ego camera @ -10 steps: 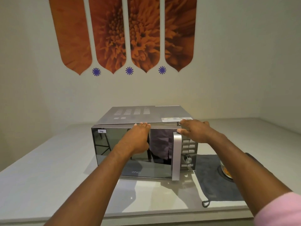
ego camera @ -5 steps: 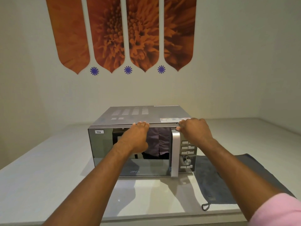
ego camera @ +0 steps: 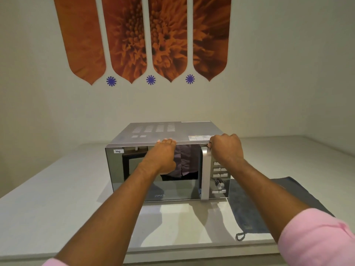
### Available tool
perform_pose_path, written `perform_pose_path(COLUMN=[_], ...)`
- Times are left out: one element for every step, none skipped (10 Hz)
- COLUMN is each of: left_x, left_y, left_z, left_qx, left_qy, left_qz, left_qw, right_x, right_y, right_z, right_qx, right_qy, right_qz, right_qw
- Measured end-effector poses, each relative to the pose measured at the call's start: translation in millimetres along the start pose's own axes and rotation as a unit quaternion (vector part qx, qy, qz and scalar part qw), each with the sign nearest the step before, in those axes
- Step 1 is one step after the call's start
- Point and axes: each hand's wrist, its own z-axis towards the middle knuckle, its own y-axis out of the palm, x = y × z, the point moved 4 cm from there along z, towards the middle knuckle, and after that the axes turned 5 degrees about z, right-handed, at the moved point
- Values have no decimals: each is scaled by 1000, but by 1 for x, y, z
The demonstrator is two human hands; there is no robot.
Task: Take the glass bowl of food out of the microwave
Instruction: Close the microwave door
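A silver microwave stands on the white counter with its mirrored door flush against the body. My left hand lies flat on the upper part of the door, fingertips over its top edge. My right hand is curled around the top of the vertical door handle. No glass bowl shows in this view. The door glass only reflects the room, so the inside is hidden.
A dark grey cloth with a hanging loop lies on the counter just right of the microwave, partly under my right forearm. The control panel with its knob is right of the handle. A wall stands close behind.
The door, ajar one second ago, now sits flush with the microwave. A bowl with orange food seen on the cloth beside my right arm back then no longer shows.
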Motion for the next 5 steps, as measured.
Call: perform_pose_path(left_x=[1, 4, 6, 7, 6], left_y=[-1, -4, -10, -14, -22], left_z=[-3, -9, -11, -7, -1], left_qx=[0, 4, 46, 88, 154], left_qy=[-1, -9, -13, -10, -18], left_qz=[-8, -5, 27, 57, 77], left_qw=[1000, 1000, 998, 994, 985], right_x=[0, 0, -1, 2, 7], right_y=[0, -4, -9, -9, -20], right_z=[-5, -5, -8, -7, -8], right_qx=[-1, -2, -26, -61, -63], right_qy=[2, 1, -4, -7, -9], right_qz=[4, 11, 25, 55, 100], right_qw=[1000, 1000, 999, 997, 993])
